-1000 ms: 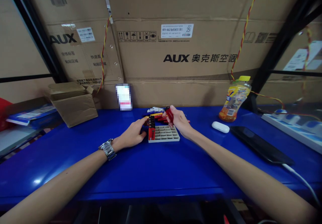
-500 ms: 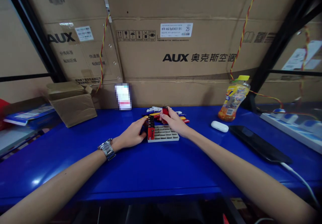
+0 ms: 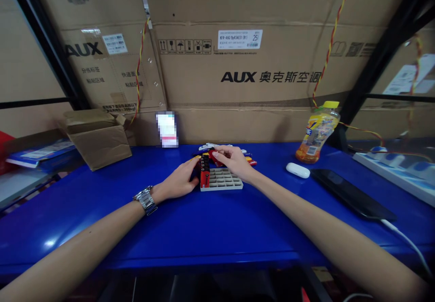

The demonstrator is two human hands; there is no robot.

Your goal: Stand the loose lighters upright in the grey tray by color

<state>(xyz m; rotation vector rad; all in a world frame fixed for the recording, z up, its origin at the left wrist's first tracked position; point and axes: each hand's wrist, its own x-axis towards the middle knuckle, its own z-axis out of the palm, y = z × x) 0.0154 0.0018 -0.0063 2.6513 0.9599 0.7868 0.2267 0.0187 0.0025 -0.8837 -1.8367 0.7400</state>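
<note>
A grey plastic grid tray [image 3: 222,179] lies on the blue table [image 3: 217,229]. Along its left column stands a tight row of red-and-black pieces [image 3: 204,173]. Behind it is a heap of red, yellow and white items [image 3: 246,160], too small to name. My right hand [image 3: 231,160] is above the tray's back edge, its fingers and thumb around a red piece [image 3: 213,157]. My left hand [image 3: 178,180] rests on the table with its fingers spread, right beside the row. A metal wristwatch [image 3: 145,200] sits on my left wrist.
An open cardboard box [image 3: 100,143] stands at the left, and a juice bottle with a yellow cap [image 3: 317,132] at the right. A white earbud case [image 3: 298,170], a black phone on a cable [image 3: 353,195] and a power strip [image 3: 394,170] lie to the right. Large cartons form the back wall.
My right hand has moved left and down, carrying the red piece nearer the row at the tray's left side. My left hand has stayed in place.
</note>
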